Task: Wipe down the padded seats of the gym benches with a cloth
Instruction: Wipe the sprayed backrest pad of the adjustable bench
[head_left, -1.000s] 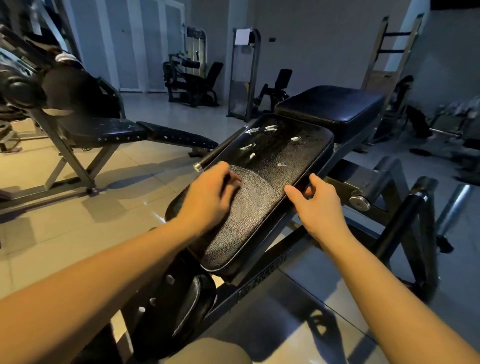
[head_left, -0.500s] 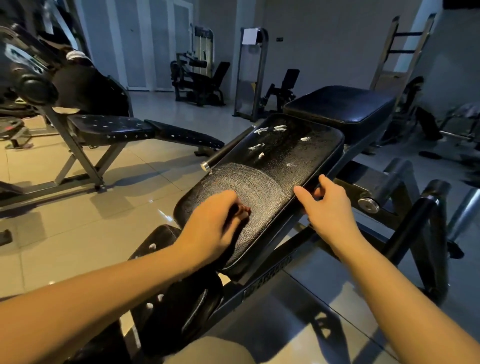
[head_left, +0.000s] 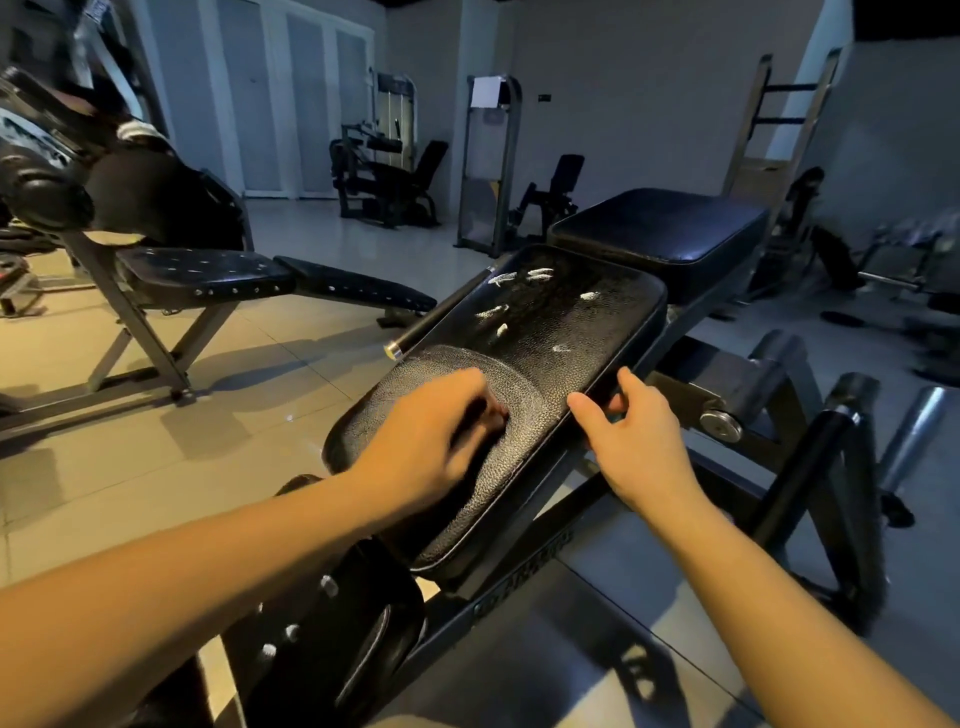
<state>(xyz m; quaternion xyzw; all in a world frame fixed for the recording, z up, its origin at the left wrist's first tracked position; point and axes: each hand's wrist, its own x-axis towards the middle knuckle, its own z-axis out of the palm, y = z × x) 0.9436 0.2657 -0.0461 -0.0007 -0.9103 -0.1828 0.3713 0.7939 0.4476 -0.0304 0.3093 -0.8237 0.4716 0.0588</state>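
The long black pebble-grained padded seat (head_left: 571, 322) of the near bench is seen tilted across the middle of the view. Its long axis is laid from 7 o'clock, closest to the person, up to 1 o'clock, where it is met by a square dark blue cushion (head_left: 660, 228). The near half is covered by a paler swirled patch (head_left: 457, 364), judged to be the part already rubbed. The far half is darker and dotted with small white streaks (head_left: 501, 279), so roughly half of this seat is judged left to do.

The left hand (head_left: 431, 441) is laid on the seat inside that paler patch, and the untouched stretch lies beyond its fingers (head_left: 480, 410) toward 1 o'clock, along the long axis. These fingers are seen curled down against the padding, but they are blurred. A cloth bunched beneath them cannot be made out; only something dark is shown there.

The right hand (head_left: 639, 441) is placed at 3 o'clock from the left, on the seat's right edge. Its thumb (head_left: 584, 408) is pressed flat on the top surface and the other fingers are hooked round the edge, so the seat is gripped and steadied.

The left hand is the nearer one to the white streaks, and a stroke up-slope along the seat is judged to be what is called for next
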